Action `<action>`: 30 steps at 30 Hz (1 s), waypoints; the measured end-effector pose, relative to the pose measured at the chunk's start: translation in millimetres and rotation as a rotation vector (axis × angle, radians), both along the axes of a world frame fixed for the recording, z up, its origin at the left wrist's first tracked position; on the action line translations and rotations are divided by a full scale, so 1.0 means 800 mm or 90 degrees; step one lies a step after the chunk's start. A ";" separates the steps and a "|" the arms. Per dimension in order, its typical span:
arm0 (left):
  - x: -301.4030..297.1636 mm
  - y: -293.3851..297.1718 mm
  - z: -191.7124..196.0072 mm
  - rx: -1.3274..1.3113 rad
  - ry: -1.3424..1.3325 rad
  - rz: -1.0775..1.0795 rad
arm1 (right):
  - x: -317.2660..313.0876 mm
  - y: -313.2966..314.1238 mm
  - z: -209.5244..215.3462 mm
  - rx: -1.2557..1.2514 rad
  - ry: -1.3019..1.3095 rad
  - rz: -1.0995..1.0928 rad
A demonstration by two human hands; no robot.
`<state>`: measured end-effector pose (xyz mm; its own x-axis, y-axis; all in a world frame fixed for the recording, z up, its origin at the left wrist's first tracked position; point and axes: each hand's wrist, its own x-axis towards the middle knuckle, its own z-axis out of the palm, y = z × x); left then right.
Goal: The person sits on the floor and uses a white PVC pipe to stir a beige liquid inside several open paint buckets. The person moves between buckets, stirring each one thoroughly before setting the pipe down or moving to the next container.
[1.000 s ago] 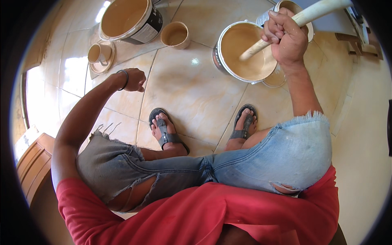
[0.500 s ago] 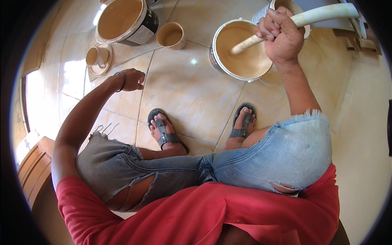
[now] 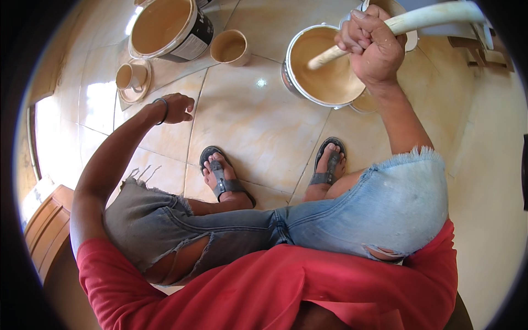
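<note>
My right hand (image 3: pixel 379 52) is wrapped round a thick off-white stick (image 3: pixel 421 21), which slants from the upper right. The stick's lower end dips into the tan, creamy liquid (image 3: pixel 324 80) of a white-rimmed bucket (image 3: pixel 290 77) at the upper right. What lies beneath the liquid's surface is hidden. My left hand (image 3: pixel 179 108), with a dark band at the wrist, hangs over the floor left of centre. Its fingers are loosely curled, with a gap to the thumb, and it holds nothing.
Upper left stands a larger bucket (image 3: pixel 190 34) with tan contents, and beside it a tan cup (image 3: pixel 242 55). A mug (image 3: pixel 127 76) sits on a saucer (image 3: pixel 144 91) nearer the left. Another pale container (image 3: pixel 411 41) is partly behind my right hand. My sandalled feet (image 3: pixel 223 179) rest on the tiles (image 3: pixel 258 137).
My right hand has shifted slightly left with the stick, and the stick's lower end has moved a little left and up in the bucket. The left hand has barely moved.
</note>
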<state>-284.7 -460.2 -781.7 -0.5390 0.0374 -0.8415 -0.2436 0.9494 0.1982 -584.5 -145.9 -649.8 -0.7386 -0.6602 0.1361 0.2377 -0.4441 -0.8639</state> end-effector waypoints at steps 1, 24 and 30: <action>0.000 -0.001 -0.004 -0.001 -0.003 -0.002 | 0.004 -0.003 0.007 0.032 0.033 -0.026; -0.006 -0.001 -0.008 0.008 0.048 -0.001 | -0.021 0.009 0.013 0.142 -0.037 0.030; -0.002 0.000 -0.005 0.004 0.037 -0.006 | -0.014 0.005 0.038 0.329 0.150 -0.069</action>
<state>-286.5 -459.9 -785.8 -0.5872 0.0477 -0.8081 -0.2227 0.9502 0.2179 -595.7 -142.0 -619.1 -0.7943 -0.6074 -0.0154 -0.0105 0.0391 -0.9992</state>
